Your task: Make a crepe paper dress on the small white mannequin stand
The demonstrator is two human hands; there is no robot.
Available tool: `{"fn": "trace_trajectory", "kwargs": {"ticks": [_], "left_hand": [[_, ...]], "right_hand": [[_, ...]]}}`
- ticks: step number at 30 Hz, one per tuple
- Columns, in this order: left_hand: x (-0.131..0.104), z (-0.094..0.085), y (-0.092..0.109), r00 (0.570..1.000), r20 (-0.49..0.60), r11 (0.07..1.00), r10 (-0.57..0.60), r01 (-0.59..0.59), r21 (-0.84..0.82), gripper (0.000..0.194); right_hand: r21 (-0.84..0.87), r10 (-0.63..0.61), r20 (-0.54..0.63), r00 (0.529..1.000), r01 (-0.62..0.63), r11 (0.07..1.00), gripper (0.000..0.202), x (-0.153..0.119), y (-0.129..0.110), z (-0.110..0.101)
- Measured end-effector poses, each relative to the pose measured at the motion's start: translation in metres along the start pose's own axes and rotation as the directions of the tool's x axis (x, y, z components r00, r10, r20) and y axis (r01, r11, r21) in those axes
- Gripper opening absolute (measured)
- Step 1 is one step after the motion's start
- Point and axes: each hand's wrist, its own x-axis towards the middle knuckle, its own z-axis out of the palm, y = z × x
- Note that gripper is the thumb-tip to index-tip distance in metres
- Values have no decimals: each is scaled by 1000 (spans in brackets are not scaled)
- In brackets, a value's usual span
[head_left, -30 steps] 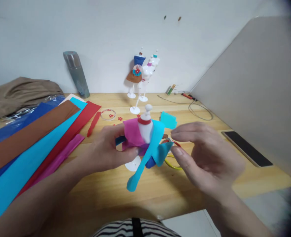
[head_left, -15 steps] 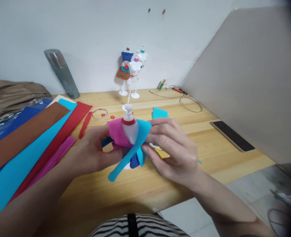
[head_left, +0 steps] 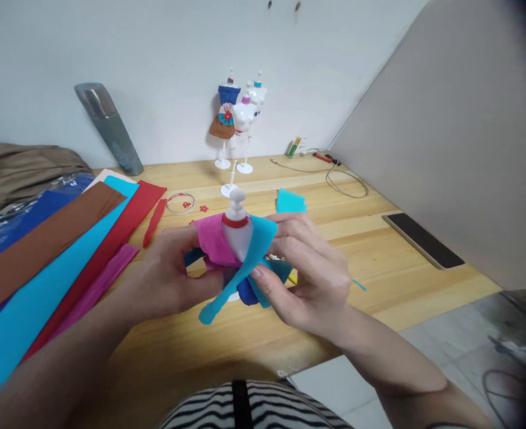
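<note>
Pink cloth (head_left: 215, 243) and a blue strip (head_left: 259, 241) already cover both shoulders of the mannequin (head_left: 236, 243) between my hands. My left hand (head_left: 167, 271) clasps its side, my right hand (head_left: 311, 277) pinches the blue strip, whose lower end hangs loose; fastening, I judge, is not yet done.

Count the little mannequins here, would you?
4. One mannequin is between the left hand and right hand; at the back stand a blue-topped one, a pink-collared one and, partly hidden, a teal-collared one.

Light is soft, the right edge darkly blurred
</note>
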Motion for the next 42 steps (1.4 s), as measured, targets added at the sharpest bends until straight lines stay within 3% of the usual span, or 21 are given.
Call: {"fn": "trace_trajectory", "kwargs": {"ticks": [9,16,25,27,30,37,42], "left_hand": [[-1,-1,-1,1000,-4,999,6,-5,35,5],[0,6,-1,994,-94,991,58,-46,130,5],[1,6,-1,996,-71,988,44,-33,148,11],[2,7,2,996,-65,987,54,-43,158,5],[3,9,6,992,-76,978,97,-81,192,5],[1,14,13,971,-88,912,220,-173,372,13],[-3,19,7,942,-116,855,316,-229,464,11]], "right_hand": [[115,42,-30,999,-39,993,12,-5,6,8],[117,54,-41,998,-49,992,12,-9,6,11],[208,81,-32,996,-73,975,10,-14,13,13],[199,117,-38,992,-107,974,19,-17,16,14],[183,145,-12,989,-141,973,31,-20,19,14],[216,128,106,986,-149,965,22,-17,19,1],[275,111,127,986,-142,951,35,-16,18,-2]]}}
